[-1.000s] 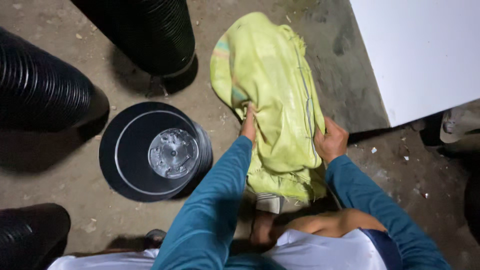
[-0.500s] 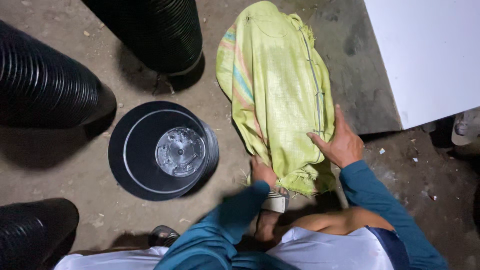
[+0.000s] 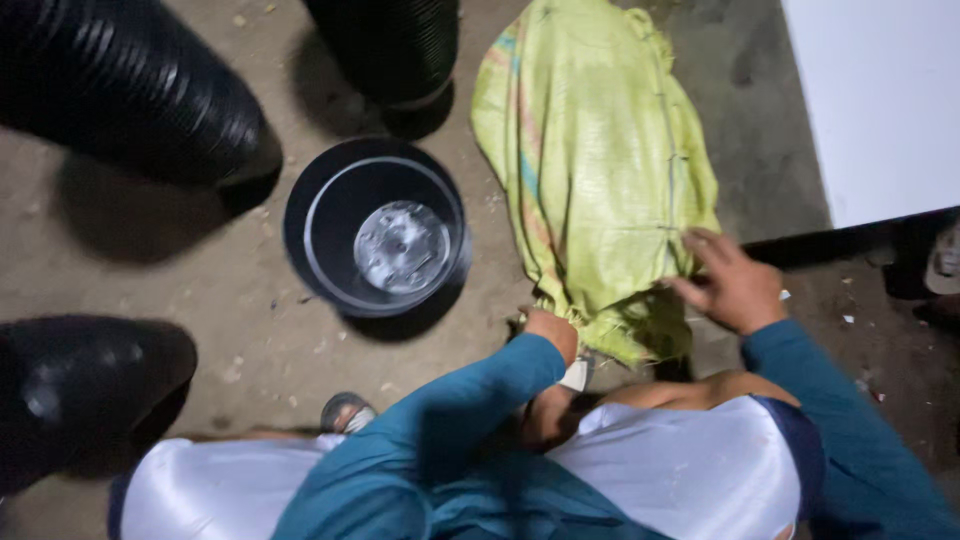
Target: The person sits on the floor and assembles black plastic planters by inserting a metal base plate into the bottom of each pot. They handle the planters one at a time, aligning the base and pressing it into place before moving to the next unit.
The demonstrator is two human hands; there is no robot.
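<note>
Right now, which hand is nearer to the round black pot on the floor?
Left. The left hand grips the green sack's lower edge just right of the black pot; the right hand rests on the sack's far side.

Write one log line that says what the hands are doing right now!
left hand: gripping near edge of green woven sack | right hand: open, touching sack's right side | black pot: upright beside sack, left

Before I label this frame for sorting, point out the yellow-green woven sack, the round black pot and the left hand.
yellow-green woven sack [image 3: 600, 160]: head view, middle of its upper face.
round black pot [image 3: 330, 205]: head view, inner wall.
left hand [image 3: 552, 330]: head view, back of hand at sack's lower edge.
</note>
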